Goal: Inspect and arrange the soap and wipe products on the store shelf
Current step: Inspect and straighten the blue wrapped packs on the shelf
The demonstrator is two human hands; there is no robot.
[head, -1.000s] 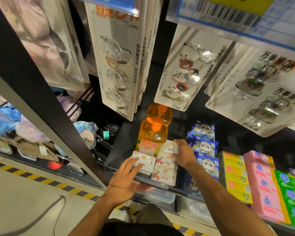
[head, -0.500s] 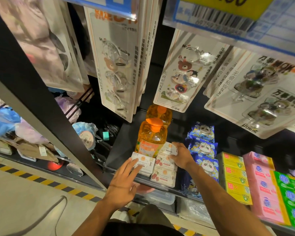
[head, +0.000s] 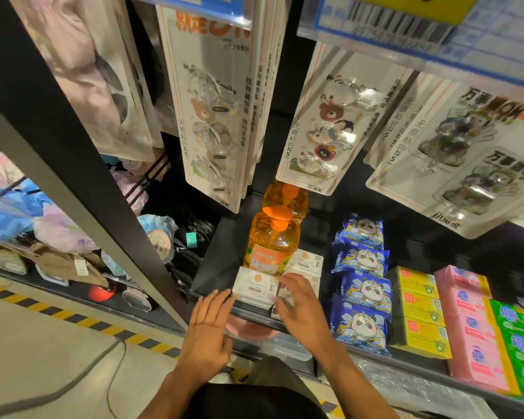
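Left hand [head: 208,331] and right hand [head: 303,309], fingers [head: 221,300] open, meet white wipe packs [head: 256,287] at the shelf [head: 248,313] edge, apparently straightening them; next, a squaring push.

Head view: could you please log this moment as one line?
left hand: open, fingertips at white pack | right hand: open, over neighbouring packs | bottle: upright behind

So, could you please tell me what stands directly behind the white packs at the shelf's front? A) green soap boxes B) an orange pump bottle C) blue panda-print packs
B: the orange pump bottle stands just behind the white packs; the blue panda-print packs sit to their right.
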